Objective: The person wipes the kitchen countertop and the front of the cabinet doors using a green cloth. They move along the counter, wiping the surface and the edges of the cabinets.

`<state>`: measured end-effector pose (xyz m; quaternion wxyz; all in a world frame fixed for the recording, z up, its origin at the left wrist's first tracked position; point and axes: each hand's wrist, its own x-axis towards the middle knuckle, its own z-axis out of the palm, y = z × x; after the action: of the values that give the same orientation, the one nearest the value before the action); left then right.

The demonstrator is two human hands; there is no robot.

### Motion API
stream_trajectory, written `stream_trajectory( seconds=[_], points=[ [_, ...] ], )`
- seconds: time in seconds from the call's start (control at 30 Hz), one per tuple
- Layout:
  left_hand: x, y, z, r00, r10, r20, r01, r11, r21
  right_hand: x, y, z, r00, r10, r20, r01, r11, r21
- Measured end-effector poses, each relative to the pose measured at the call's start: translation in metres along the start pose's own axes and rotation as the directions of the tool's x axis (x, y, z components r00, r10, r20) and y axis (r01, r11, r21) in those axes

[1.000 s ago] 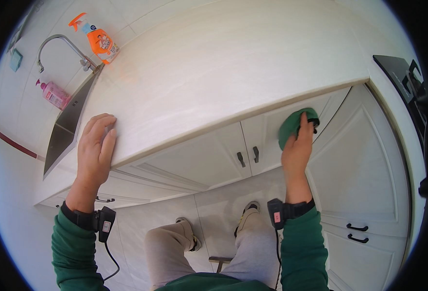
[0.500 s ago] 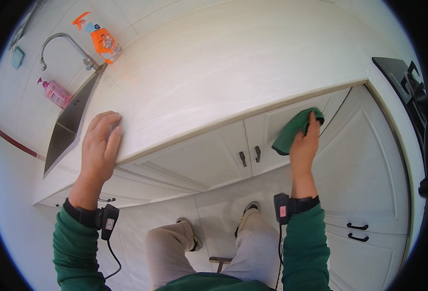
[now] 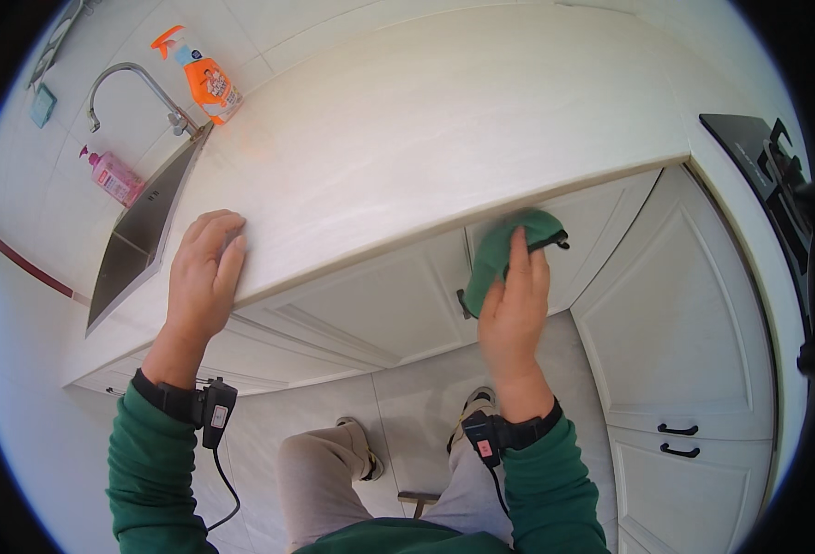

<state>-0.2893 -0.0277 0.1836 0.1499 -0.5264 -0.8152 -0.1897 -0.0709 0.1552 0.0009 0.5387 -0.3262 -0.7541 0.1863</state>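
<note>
My right hand (image 3: 515,319) presses a green cloth (image 3: 495,254) with a dark edge against a white cabinet door (image 3: 603,229) below the counter. Part of the cloth lies over the black door handles near the middle seam, hiding one of them. On the left, my left hand (image 3: 203,277) rests on the front edge of the pale countertop (image 3: 426,129), its thumb apart from the slightly curved fingers and nothing held.
Behind my left hand is a sink (image 3: 154,203) with a chrome faucet (image 3: 140,78). An orange spray bottle (image 3: 212,88) and a pink pump bottle (image 3: 117,178) stand near it. A black stove (image 3: 758,166) sits at the right. My feet are on grey floor tiles (image 3: 407,388).
My right hand has slid left across the cabinet door with the cloth, from near its right side to the handles. My left hand stays on the counter edge. The view has shifted slightly.
</note>
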Motion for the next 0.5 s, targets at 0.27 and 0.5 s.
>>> stream_trajectory(
  seconds=[0.27, 0.5],
  points=[
    [0.000, -0.001, 0.000, 1.000, -0.018, 0.007, 0.018, 1.000, 0.007, 0.065, 0.057, -0.023, 0.985, 0.008, -0.171, -0.058, 0.954, -0.293],
    [0.001, -0.001, 0.002, 0.997, 0.068, -0.042, -0.067, 0.998, 0.009, 0.039, 0.027, -0.013, 0.993, -0.106, -0.060, 0.089, 0.967, -0.237]
  ],
)
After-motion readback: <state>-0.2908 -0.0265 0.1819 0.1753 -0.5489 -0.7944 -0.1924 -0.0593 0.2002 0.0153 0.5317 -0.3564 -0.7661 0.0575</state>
